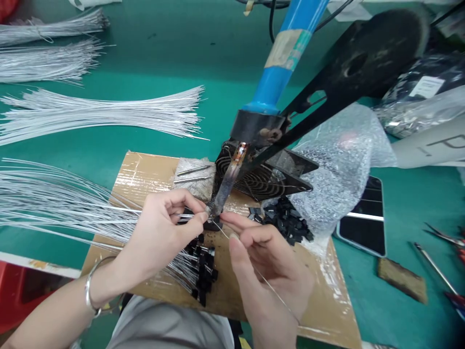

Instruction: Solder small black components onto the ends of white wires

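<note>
**Two hands meet at the tip of a fixed soldering iron**

The left hand (165, 228) comes in from the lower left with a silver bangle (90, 291) on the wrist, palm turned inward, thumb and forefinger pinched shut on a thin white wire (160, 212); the wire's end sits right at the fingertips, touching the iron's tip. The right hand (265, 261) rises from below, fingers curled, forefinger and thumb closed on a fine thread of solder wire (271, 287) that trails back across the palm; its front end reaches up to the same spot.

The soldering iron (232, 172) slants down from a blue handle, its shaft scorched and dull, held in a black stand over a small black fan grille (254, 182); under the hands lies a cardboard board (145, 169) wrapped in glossy tape. A fan of white wires (54, 203) spreads out to the left, ending in small black plastic connectors (203, 266) just below the left hand; a loose heap of black parts (286, 223) lies beside crinkled bubble wrap (337, 165) on the green table (399, 310).
</note>
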The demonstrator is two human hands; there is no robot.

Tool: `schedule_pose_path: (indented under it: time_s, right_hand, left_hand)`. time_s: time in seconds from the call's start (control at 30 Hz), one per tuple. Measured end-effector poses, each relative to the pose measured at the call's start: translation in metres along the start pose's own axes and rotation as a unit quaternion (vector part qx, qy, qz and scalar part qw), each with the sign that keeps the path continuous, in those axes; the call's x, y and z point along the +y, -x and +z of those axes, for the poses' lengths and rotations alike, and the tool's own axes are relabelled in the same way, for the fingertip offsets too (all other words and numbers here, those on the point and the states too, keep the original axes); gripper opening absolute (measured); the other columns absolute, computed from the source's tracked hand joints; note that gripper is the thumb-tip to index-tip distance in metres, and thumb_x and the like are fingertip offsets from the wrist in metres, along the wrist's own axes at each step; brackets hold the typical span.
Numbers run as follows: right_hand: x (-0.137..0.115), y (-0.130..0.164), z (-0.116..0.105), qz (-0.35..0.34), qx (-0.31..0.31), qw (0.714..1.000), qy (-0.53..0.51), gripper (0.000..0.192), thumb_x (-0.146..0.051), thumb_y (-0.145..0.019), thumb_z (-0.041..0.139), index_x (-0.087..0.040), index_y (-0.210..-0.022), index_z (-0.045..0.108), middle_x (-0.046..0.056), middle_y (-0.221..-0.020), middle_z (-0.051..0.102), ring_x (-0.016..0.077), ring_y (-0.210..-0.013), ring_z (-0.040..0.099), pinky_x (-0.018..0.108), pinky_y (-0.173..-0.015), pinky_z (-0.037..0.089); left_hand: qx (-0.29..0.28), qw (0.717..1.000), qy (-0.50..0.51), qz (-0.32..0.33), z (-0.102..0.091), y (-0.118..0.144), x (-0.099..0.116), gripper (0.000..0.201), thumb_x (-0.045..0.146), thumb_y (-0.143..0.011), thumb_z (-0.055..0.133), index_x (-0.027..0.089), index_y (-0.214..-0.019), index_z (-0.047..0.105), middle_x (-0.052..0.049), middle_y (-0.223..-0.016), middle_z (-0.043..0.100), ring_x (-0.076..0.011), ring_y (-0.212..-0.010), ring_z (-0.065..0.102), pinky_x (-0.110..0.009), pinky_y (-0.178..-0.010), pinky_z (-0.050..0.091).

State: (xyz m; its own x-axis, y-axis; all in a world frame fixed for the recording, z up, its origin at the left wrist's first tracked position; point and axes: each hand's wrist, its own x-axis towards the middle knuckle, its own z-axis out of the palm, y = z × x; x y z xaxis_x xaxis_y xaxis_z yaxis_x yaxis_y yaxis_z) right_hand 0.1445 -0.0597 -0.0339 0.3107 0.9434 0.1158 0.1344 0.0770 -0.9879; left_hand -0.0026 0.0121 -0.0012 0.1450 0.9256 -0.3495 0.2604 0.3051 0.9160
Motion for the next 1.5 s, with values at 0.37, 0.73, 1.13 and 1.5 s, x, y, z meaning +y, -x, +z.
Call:
schedule_pose_path:
  time_s: [0.37,0.73,1.13,1.5]
  right_hand:
    - [0.0005,0.0000,0.0009,0.004,0.008,1.000,0.001,0.017,-0.015,-0.093,0.069,-0.023,-0.081,0.061,0.006,-0.113,0.082,0.0197,-0.103,0.080,0.026,-0.084,0.065]
    - [0.0020,0.0011,0.0000,-0.003,0.008,1.000,0.010,0.017,-0.015,-0.094,0.069,-0.024,-0.082,0.061,0.002,-0.114,0.082,0.0153,-0.107,0.078,0.023,-0.092,0.061]
    - [0.0041,0.0020,0.0018,-0.008,0.014,1.000,0.019,0.016,-0.016,-0.093,0.069,-0.023,-0.081,0.060,0.007,-0.114,0.082,0.0209,-0.102,0.080,0.029,-0.083,0.063]
    - [0.0032,0.0036,0.0049,-0.014,0.033,0.998,0.042,0.016,-0.016,-0.092,0.070,-0.024,-0.080,0.061,0.005,-0.112,0.082,0.0194,-0.101,0.079,0.029,-0.085,0.061]
  left_hand:
    - [0.007,1.000,-0.009,0.007,-0.0003,0.0021,0.0007,0.008,0.026,-0.075,0.071,0.019,-0.070,0.070,-0.004,-0.081,0.076,-0.0198,-0.076,0.067,-0.032,-0.067,0.046]
    - [0.011,1.000,-0.010,0.007,-0.0003,0.0031,0.0009,0.007,0.025,-0.075,0.071,0.019,-0.071,0.070,-0.004,-0.083,0.077,-0.0195,-0.077,0.068,-0.031,-0.067,0.047]
    - [0.014,1.000,-0.015,0.001,0.0009,0.0022,0.0023,0.007,0.024,-0.074,0.071,0.018,-0.071,0.070,-0.004,-0.081,0.076,-0.0187,-0.075,0.065,-0.030,-0.065,0.044]
    - [0.026,0.999,-0.026,0.020,0.0011,0.0044,0.0036,0.006,0.023,-0.074,0.071,0.019,-0.069,0.070,-0.003,-0.078,0.077,-0.0168,-0.068,0.064,-0.029,-0.061,0.044]
